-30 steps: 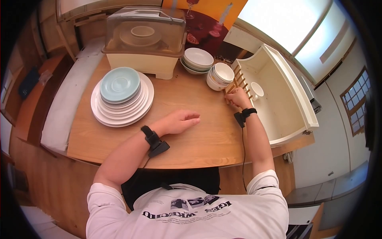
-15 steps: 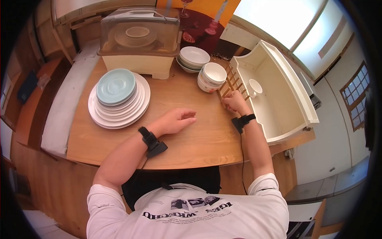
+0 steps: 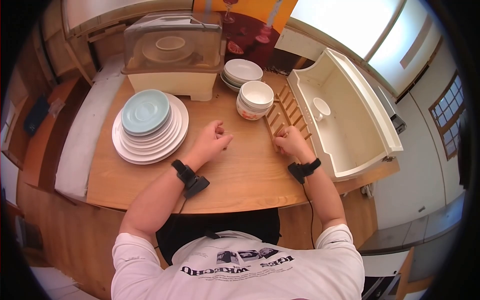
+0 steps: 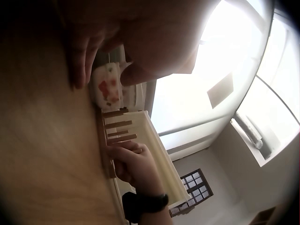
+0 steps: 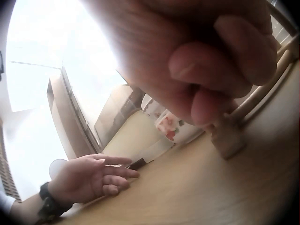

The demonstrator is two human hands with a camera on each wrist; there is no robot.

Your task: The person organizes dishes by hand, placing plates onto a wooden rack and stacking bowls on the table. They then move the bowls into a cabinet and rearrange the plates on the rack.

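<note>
My right hand grips the near end of a wooden peg rack, its fingers curled round the end bar; the right wrist view shows them close up. The rack lies on the table with its pegs standing up. At its far left side is a stack of small bowls, the lowest one with a red flower pattern. My left hand is over the table left of the rack, fingers loosely bent and holding nothing. In the left wrist view, the flowered bowl shows beyond that hand's fingers.
A stack of plates with a pale blue plate on top stands at left. Wider bowls and a lidded dish box stand at the back. On the right, a cream open bin holds a white cup.
My right hand has drawn the peg rack left and toward me, away from the cream bin. The small bowls have shifted left along with it. My left hand has moved forward and slightly left.
</note>
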